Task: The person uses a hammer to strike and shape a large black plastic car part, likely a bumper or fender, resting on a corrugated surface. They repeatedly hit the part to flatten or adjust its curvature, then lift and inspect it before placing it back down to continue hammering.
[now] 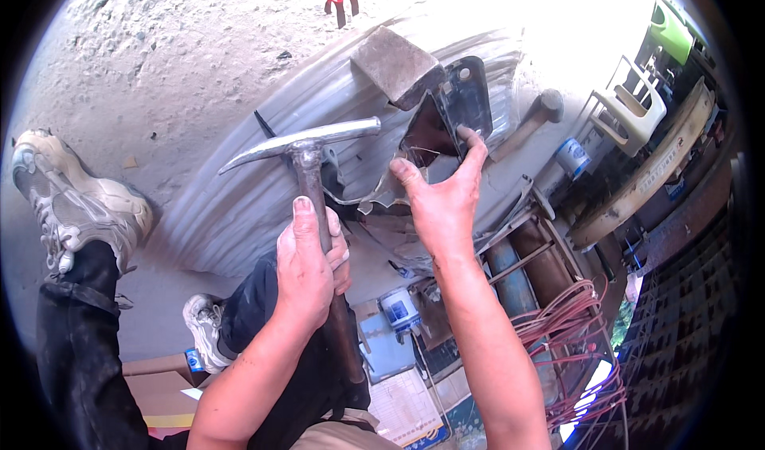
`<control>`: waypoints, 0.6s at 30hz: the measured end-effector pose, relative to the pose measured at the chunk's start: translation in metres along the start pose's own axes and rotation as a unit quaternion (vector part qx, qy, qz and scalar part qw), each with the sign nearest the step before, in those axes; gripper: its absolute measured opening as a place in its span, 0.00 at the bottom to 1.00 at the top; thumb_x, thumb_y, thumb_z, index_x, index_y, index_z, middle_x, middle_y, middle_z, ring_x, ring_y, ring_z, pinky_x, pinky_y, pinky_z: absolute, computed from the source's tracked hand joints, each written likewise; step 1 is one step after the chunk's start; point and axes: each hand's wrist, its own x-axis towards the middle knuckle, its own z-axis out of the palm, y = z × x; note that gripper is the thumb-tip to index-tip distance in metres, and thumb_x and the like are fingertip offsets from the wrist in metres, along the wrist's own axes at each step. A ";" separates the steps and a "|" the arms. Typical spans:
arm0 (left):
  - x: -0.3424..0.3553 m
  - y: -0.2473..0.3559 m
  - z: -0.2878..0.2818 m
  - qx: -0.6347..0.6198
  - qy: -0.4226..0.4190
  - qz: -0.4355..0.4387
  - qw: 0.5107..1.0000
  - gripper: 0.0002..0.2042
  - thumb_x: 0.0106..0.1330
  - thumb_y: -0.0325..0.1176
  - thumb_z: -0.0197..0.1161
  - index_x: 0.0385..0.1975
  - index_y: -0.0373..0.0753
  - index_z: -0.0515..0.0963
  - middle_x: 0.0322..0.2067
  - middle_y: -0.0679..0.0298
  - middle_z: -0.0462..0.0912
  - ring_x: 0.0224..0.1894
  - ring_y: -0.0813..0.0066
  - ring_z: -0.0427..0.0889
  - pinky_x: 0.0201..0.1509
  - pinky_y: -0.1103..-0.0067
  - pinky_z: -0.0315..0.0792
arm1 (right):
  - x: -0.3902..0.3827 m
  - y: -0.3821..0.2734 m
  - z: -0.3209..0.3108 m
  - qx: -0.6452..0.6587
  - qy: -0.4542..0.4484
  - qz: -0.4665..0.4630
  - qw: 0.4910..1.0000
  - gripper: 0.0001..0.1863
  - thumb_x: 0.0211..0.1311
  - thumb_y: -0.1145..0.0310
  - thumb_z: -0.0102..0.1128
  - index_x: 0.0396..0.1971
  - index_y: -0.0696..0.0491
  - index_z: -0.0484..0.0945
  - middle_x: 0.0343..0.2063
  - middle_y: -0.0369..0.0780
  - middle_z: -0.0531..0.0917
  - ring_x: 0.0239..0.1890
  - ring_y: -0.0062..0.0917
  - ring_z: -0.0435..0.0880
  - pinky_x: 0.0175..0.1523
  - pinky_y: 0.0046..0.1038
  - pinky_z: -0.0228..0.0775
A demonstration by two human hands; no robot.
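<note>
My left hand [311, 263] is closed round the handle of a chipping hammer [307, 141], held upright, its silvery head having one pointed end. My right hand [446, 199] is on a dark angled metal bracket [470, 91] with a hole near its top. Thumb and fingers are spread across the bracket's near side, and part of the grip is hidden. A rusty metal block [394, 63] stands right behind the bracket. Jagged thin metal [388, 188] shows beside my right thumb. Beneath lies a pale ridged sheet [239, 211].
A heavy hammer [546, 106] lies right of the bracket. Further right are a blue-and-white can [572, 157], a cream plastic stool [637, 115] and a green chair [671, 34]. Red hoses [562, 310] hang over a rack with a blue cylinder [502, 263]. A cardboard box [163, 386] sits lower left.
</note>
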 end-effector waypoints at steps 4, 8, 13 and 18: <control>0.006 0.007 -0.002 0.052 -0.047 -0.014 0.997 0.27 0.75 0.60 0.38 0.30 0.40 0.66 0.13 0.75 0.57 0.10 0.86 0.54 0.13 0.83 0.53 | 0.001 0.001 0.000 -0.006 0.002 0.007 1.000 0.45 0.46 0.64 0.78 0.61 0.59 0.60 0.57 0.53 0.70 0.62 0.42 0.68 0.67 0.37 0.57; 0.003 0.007 0.003 0.021 -0.015 0.007 1.000 0.26 0.74 0.60 0.39 0.30 0.40 0.66 0.13 0.75 0.57 0.10 0.87 0.54 0.13 0.83 0.52 | 0.000 0.001 0.001 0.008 -0.001 0.002 1.000 0.45 0.44 0.64 0.79 0.61 0.58 0.60 0.58 0.53 0.70 0.62 0.44 0.67 0.67 0.39 0.55; 0.007 0.008 -0.003 0.052 -0.052 0.002 0.997 0.25 0.74 0.61 0.39 0.30 0.42 0.65 0.12 0.76 0.55 0.10 0.87 0.51 0.13 0.84 0.49 | -0.002 0.000 0.000 0.016 0.000 0.015 1.000 0.46 0.40 0.64 0.80 0.60 0.57 0.61 0.58 0.52 0.69 0.62 0.48 0.65 0.67 0.44 0.51; 0.007 0.012 -0.010 0.112 -0.058 0.022 0.992 0.26 0.75 0.59 0.40 0.28 0.40 0.66 0.12 0.75 0.57 0.11 0.87 0.55 0.14 0.84 0.52 | -0.002 0.002 0.001 0.023 0.010 0.012 1.000 0.47 0.40 0.64 0.80 0.59 0.57 0.61 0.57 0.52 0.70 0.61 0.48 0.66 0.67 0.44 0.53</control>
